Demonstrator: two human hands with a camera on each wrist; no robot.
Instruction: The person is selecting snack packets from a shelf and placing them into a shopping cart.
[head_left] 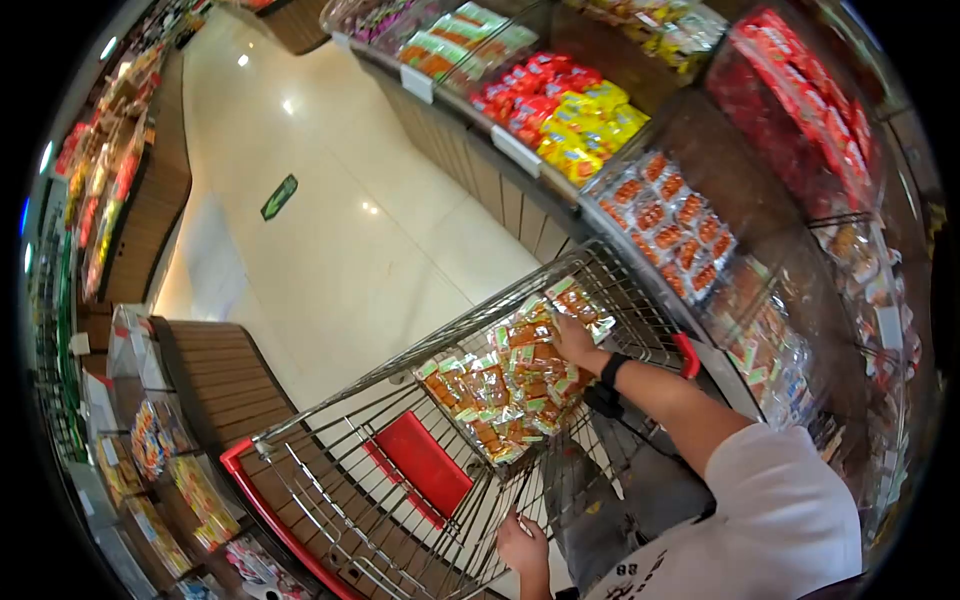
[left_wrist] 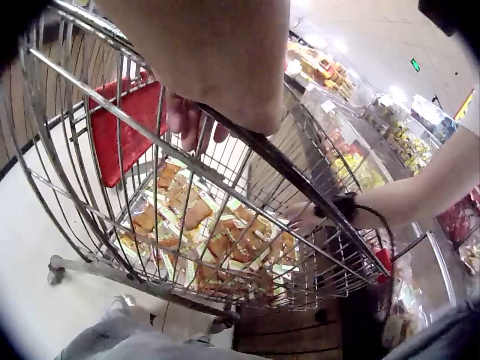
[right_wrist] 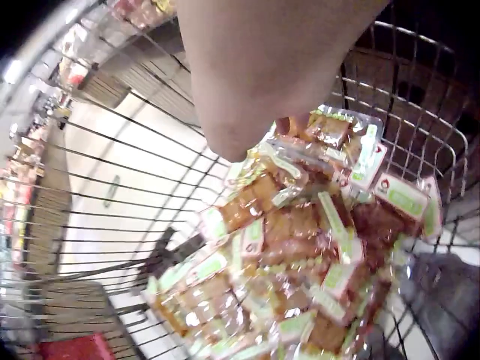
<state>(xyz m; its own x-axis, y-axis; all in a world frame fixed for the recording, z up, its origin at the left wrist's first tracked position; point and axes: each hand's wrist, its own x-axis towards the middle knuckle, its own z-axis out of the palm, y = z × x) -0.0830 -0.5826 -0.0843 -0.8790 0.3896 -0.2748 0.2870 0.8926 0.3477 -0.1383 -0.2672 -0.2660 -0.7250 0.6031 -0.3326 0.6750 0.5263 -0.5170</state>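
Clear plastic packets of brown snack blocks with green-and-white labels (head_left: 490,385) lie heaped in a wire shopping cart (head_left: 345,400). My right hand (head_left: 575,342) reaches down to the heap's far end, fingers extended over the top packets. In the right wrist view the hand's back and wrist (right_wrist: 251,82) hide the fingertips, close to a packet (right_wrist: 330,127). My left hand (head_left: 522,545) is at the cart's near side. From the left wrist view, its fingers (left_wrist: 187,124) hang loosely inside the cart beside the top rail, with no packet in them.
The cart has a red seat flap (head_left: 420,465) and a red handle (head_left: 285,530). Snack bins with red and yellow packets (head_left: 585,120) run along its far right side. Another wooden display (head_left: 220,375) stands at left, and a tiled aisle (head_left: 330,230) lies beyond.
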